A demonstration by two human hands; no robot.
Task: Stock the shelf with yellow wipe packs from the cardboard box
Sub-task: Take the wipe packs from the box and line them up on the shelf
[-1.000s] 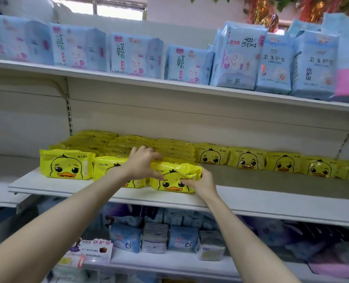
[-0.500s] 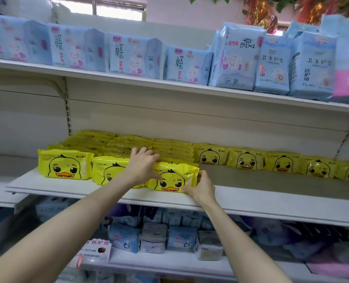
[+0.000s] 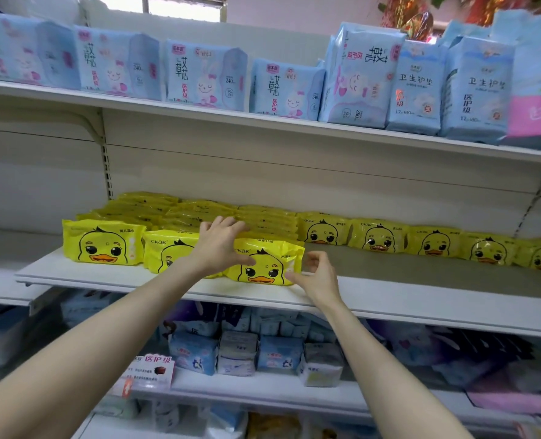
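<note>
Shelving: a white shop unit fills the view, with three levels showing.
Upper shelf (image 3: 199,114): tall pale blue packs (image 3: 206,77) stand upright in a line along it, printed with rabbits and Chinese text. One at the far right has a pink band.
Middle shelf (image 3: 421,289): this level holds all the yellow wipe packs (image 3: 377,237). The right front of its board is bare.
Lower shelf (image 3: 263,391): small blue and white packs (image 3: 237,353) sit stacked in short piles. A printed card (image 3: 150,372) stands at the front edge to their left.
Yellow wipe packs: flat stacks lie at the back left of the middle shelf. A single row of duck-face packs stands along the back to the right. Three more stand near the front edge on the left.
Front three: they stand side by side with their duck faces outward, each close against the next.
Third pack (image 3: 263,267): this is the rightmost of the front three, standing on its long edge between the two hands.
Left hand (image 3: 221,245): its fingers are spread and fairly straight. The palm lies over the tops of the second and third packs, and the thumb reaches down the third pack's face.
Right hand (image 3: 318,274): it sits just beside the third pack's right end with its fingers loosely curled and gripping nothing. Only the thumb tip is near the lower right corner.
Hands: they are apart from each other, one at each end of the third pack.
</note>
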